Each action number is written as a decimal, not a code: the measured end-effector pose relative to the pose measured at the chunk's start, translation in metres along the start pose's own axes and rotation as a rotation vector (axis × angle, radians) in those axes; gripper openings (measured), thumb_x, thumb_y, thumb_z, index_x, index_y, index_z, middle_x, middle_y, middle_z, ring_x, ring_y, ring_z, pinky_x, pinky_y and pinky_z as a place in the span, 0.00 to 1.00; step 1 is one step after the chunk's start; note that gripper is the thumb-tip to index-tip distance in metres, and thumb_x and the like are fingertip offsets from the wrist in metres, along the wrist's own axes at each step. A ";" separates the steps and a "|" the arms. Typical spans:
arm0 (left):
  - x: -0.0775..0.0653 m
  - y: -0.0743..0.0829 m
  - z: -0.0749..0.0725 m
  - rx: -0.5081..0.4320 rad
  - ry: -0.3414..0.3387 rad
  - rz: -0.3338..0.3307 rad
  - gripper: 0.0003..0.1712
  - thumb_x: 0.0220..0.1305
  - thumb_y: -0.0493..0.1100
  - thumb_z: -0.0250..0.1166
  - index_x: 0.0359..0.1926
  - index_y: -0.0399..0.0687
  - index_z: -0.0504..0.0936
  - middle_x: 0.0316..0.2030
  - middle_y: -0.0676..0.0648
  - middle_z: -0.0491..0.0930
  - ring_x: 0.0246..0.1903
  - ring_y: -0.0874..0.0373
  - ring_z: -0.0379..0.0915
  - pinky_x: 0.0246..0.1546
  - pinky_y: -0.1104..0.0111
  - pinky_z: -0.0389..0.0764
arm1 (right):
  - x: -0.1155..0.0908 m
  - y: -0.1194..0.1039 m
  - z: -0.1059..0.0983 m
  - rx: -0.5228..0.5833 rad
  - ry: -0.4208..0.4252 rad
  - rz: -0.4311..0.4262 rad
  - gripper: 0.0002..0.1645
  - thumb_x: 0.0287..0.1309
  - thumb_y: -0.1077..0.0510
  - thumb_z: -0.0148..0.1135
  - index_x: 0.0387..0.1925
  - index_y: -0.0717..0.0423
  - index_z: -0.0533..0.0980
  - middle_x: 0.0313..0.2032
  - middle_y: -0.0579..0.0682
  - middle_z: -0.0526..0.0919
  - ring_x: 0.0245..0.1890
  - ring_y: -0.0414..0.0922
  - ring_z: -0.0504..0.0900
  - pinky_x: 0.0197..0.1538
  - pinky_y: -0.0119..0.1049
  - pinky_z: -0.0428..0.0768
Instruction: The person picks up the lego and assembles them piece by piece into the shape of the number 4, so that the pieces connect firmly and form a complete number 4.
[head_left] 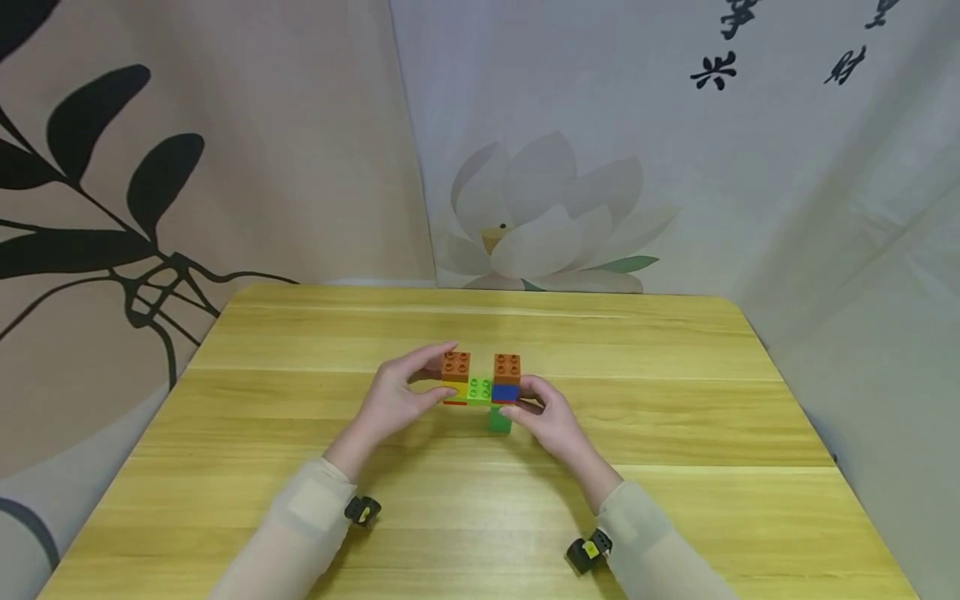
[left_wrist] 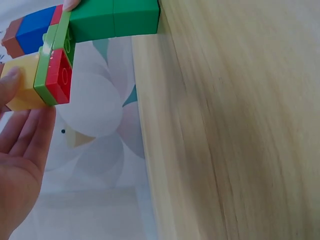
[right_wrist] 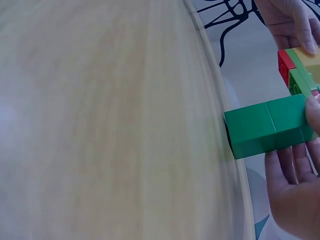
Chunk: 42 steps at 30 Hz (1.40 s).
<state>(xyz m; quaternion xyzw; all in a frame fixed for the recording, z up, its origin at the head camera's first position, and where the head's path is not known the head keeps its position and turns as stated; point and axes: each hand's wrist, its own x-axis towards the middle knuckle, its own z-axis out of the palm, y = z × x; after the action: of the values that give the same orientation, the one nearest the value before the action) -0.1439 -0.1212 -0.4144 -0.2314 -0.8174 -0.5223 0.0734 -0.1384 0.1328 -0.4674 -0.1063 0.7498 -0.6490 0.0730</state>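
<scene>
A structure of joined building bricks is held up between my two hands. Two orange bricks, the left one [head_left: 456,367] and the right one [head_left: 507,367], top its two columns. A light green piece [head_left: 479,390] bridges them. My left hand [head_left: 392,393] pinches the left column at its yellow brick [left_wrist: 24,80]; under that sits a red brick [left_wrist: 60,76]. Beneath the orange brick on the right is a blue brick [head_left: 506,392]. My right hand [head_left: 553,421] grips the right column from the side, where stacked dark green bricks [right_wrist: 267,125] extend downward.
The wooden table [head_left: 645,400] lies below both hands. Behind it hangs a pale curtain [head_left: 570,83] printed with a flower. A small dark camera sits on each wrist, the left camera [head_left: 363,511] and the right camera [head_left: 588,551].
</scene>
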 end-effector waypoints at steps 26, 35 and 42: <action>0.005 -0.002 0.019 -0.196 0.132 -0.202 0.32 0.59 0.33 0.72 0.64 0.44 0.76 0.52 0.40 0.80 0.49 0.45 0.79 0.55 0.53 0.78 | -0.004 -0.011 -0.001 -0.070 0.107 -0.006 0.23 0.60 0.65 0.68 0.55 0.65 0.74 0.46 0.57 0.81 0.48 0.53 0.78 0.56 0.48 0.77; 0.009 -0.002 0.020 -0.270 0.112 -0.306 0.31 0.60 0.32 0.71 0.64 0.48 0.75 0.52 0.41 0.79 0.50 0.45 0.78 0.47 0.64 0.82 | -0.003 -0.005 -0.003 -0.088 0.113 0.009 0.22 0.59 0.59 0.70 0.55 0.58 0.76 0.45 0.51 0.82 0.46 0.49 0.79 0.52 0.41 0.79; 0.012 -0.002 0.020 -0.368 0.104 -0.382 0.32 0.60 0.28 0.69 0.65 0.47 0.73 0.53 0.39 0.76 0.50 0.42 0.75 0.38 0.64 0.85 | -0.003 -0.007 -0.004 -0.098 0.116 0.027 0.23 0.60 0.58 0.70 0.55 0.58 0.76 0.45 0.51 0.82 0.47 0.49 0.79 0.52 0.43 0.78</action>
<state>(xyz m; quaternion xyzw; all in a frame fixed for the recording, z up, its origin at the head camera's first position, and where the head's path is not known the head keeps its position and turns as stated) -0.1530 -0.1002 -0.4202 -0.0555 -0.7327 -0.6777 -0.0281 -0.1363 0.1362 -0.4599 -0.0618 0.7850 -0.6156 0.0329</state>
